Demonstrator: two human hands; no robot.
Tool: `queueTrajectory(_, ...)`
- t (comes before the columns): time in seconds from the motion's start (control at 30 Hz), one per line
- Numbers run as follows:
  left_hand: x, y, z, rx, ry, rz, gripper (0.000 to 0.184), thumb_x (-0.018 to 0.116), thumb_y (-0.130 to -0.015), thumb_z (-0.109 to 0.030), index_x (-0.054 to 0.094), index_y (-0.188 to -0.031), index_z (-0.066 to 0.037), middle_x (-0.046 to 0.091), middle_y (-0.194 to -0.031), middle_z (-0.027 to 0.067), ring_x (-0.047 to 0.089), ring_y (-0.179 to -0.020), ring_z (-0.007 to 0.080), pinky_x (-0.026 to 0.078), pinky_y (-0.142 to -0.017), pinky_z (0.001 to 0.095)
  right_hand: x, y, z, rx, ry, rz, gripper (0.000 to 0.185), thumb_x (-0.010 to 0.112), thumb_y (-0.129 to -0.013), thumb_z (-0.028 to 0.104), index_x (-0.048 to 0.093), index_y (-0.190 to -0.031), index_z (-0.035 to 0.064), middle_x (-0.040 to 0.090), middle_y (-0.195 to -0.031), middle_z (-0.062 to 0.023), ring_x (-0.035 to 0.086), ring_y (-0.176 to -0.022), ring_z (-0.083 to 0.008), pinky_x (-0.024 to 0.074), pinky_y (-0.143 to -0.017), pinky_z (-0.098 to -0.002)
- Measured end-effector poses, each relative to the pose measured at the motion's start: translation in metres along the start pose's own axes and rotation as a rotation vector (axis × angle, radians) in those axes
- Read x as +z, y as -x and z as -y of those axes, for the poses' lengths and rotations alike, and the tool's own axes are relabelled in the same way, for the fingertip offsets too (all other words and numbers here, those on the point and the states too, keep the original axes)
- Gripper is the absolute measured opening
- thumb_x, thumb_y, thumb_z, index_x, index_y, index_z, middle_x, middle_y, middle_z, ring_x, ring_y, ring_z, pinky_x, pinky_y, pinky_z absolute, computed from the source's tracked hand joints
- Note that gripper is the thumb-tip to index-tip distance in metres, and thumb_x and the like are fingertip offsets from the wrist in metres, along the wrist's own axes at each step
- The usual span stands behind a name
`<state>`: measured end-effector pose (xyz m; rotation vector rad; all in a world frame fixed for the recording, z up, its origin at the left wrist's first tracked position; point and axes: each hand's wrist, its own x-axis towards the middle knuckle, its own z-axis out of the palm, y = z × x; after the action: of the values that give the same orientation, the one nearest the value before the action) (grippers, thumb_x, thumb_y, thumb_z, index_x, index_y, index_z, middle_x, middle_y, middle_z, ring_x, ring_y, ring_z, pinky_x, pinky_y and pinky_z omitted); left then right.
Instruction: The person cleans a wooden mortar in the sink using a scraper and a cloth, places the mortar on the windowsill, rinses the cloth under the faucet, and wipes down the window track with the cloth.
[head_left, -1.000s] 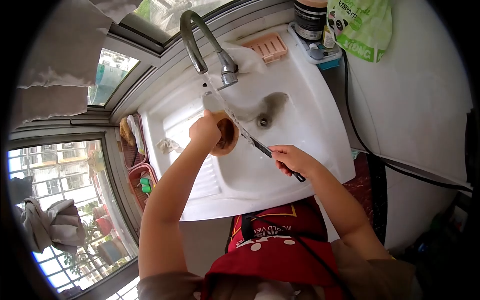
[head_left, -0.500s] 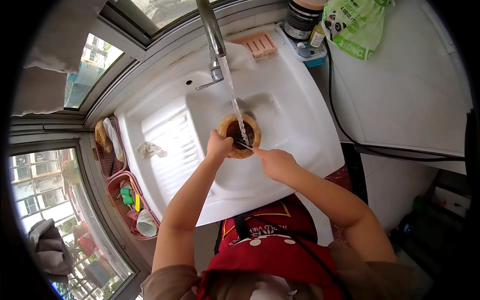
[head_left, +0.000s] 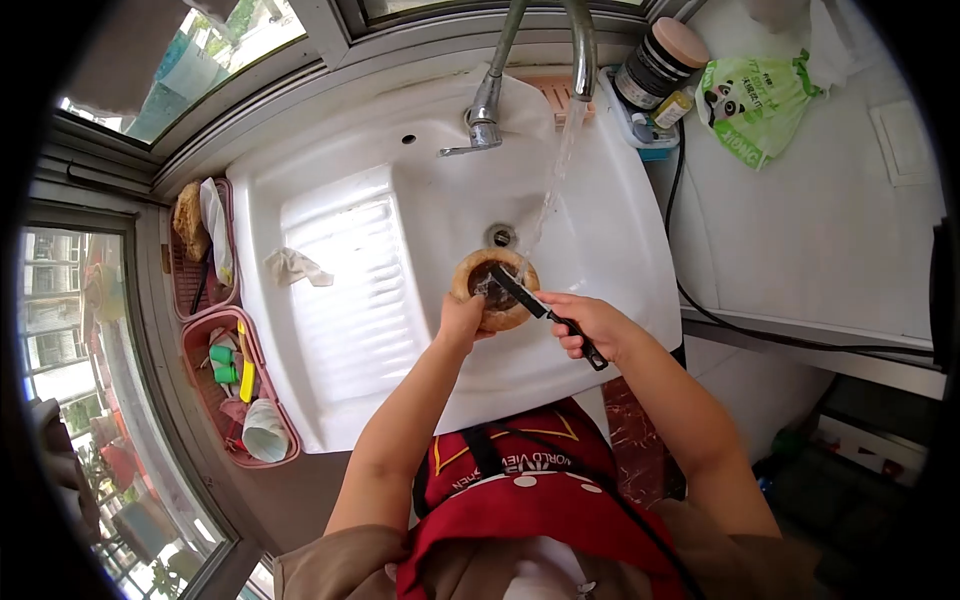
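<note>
Daylight through windows (head_left: 80, 365) on 2 sides, left and top, in grey metal frames (head_left: 322, 38); buildings (head_left: 50, 335) and greenery (head_left: 240, 18) outside. Smooth white surface (head_left: 800, 260) at right. Dark red marbled surface (head_left: 632, 440) below and right of centre. Lower right corner dim, details unclear.

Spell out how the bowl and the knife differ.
The bowl is round with a tan rim; the knife is long, narrow and black. The left hand holds the bowl, the right hand the knife. Both are over the sink.
</note>
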<state>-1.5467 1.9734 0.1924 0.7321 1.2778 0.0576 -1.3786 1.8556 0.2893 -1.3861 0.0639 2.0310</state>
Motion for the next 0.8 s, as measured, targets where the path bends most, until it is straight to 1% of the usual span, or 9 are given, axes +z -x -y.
queueTrajectory(0.07,0.001,0.000,0.006,-0.015,0.112,0.045,0.039,0.053,-0.080,-0.007,0.042,-0.117,0.001,0.058,-0.100,0.0176,0.065,-0.077,0.0297,0.058,-0.054,0.0383,0.003,-0.002,-0.002,-0.079,-0.105,-0.141,0.044,0.036,-0.096,0.021,0.032,-0.140,0.0143,0.042,-0.066,0.0028,0.035,-0.046,-0.0061,0.0353,-0.044,-0.0222)
queueTrajectory(0.2,0.013,-0.022,0.025,-0.092,0.262,0.013,0.035,0.052,-0.083,-0.009,0.046,-0.116,-0.001,0.058,-0.103,0.0171,0.064,-0.083,0.0296,0.058,-0.058,0.0396,0.022,-0.012,0.003,-0.134,-0.054,-0.215,0.042,0.040,-0.095,0.020,0.037,-0.136,0.0115,0.043,-0.065,0.0024,0.035,-0.046,-0.0062,0.0359,-0.043,-0.0227)
queueTrajectory(0.27,0.015,-0.025,0.028,-0.137,0.374,0.107,0.033,0.051,-0.085,-0.012,0.046,-0.116,-0.002,0.058,-0.103,0.0161,0.063,-0.085,0.0305,0.057,-0.062,0.0418,0.026,-0.024,0.005,-0.253,0.470,-0.416,0.038,0.044,-0.093,0.019,0.043,-0.130,0.0075,0.044,-0.064,0.0017,0.037,-0.045,-0.0061,0.0364,-0.042,-0.0229)
queueTrajectory(0.3,0.016,-0.027,0.030,-0.137,0.391,0.099,0.033,0.051,-0.085,-0.012,0.046,-0.116,-0.002,0.058,-0.103,0.0161,0.063,-0.085,0.0305,0.057,-0.062,0.0418,0.027,-0.021,0.009,-0.254,0.557,-0.434,0.036,0.046,-0.092,0.017,0.046,-0.126,0.0037,0.045,-0.063,0.0012,0.039,-0.045,-0.0058,0.0366,-0.040,-0.0227)
queueTrajectory(0.4,0.015,-0.038,0.036,-0.237,0.448,0.091,0.032,0.049,-0.087,-0.016,0.046,-0.116,-0.002,0.059,-0.100,0.0149,0.063,-0.083,0.0286,0.057,-0.064,0.0409,0.007,-0.012,0.022,-0.237,0.584,-0.431,0.036,0.048,-0.092,0.018,0.046,-0.125,0.0025,0.046,-0.064,0.0009,0.040,-0.045,-0.0053,0.0361,-0.040,-0.0222)
queueTrajectory(0.47,0.013,-0.041,0.034,-0.477,0.666,0.314,0.027,0.043,-0.089,-0.016,0.052,-0.110,-0.002,0.061,-0.097,0.0124,0.065,-0.080,0.0239,0.056,-0.058,0.0321,-0.013,-0.007,0.029,-0.296,0.522,-0.477,0.038,0.051,-0.090,0.018,0.046,-0.124,0.0014,0.046,-0.064,0.0009,0.040,-0.045,-0.0052,0.0361,-0.040,-0.0223)
queueTrajectory(0.57,0.023,-0.034,0.031,-0.600,0.848,0.395,0.026,0.041,-0.090,-0.018,0.055,-0.105,-0.002,0.063,-0.091,0.0108,0.065,-0.078,0.0207,0.055,-0.051,0.0265,-0.030,-0.011,0.033,-0.348,0.401,-0.604,0.038,0.054,-0.089,0.019,0.047,-0.121,-0.0010,0.047,-0.065,-0.0001,0.039,-0.044,-0.0052,0.0358,-0.039,-0.0223)
queueTrajectory(0.67,0.032,-0.028,0.029,-0.603,0.920,0.406,0.026,0.041,-0.091,-0.019,0.056,-0.104,-0.003,0.062,-0.090,0.0105,0.065,-0.079,0.0192,0.053,-0.048,0.0231,-0.025,-0.018,0.030,-0.358,0.431,-0.535,0.038,0.055,-0.089,0.019,0.047,-0.120,-0.0014,0.048,-0.067,-0.0011,0.039,-0.044,-0.0052,0.0357,-0.039,-0.0222)
queueTrajectory(0.8,0.038,-0.026,0.022,-0.673,0.954,0.482,0.026,0.041,-0.091,-0.019,0.056,-0.104,-0.003,0.062,-0.090,0.0103,0.065,-0.079,0.0191,0.052,-0.047,0.0234,-0.019,-0.032,0.017,-0.438,0.380,-0.486,0.040,0.056,-0.089,0.020,0.047,-0.121,-0.0014,0.050,-0.070,-0.0025,0.041,-0.045,-0.0059,0.0370,-0.040,-0.0229)
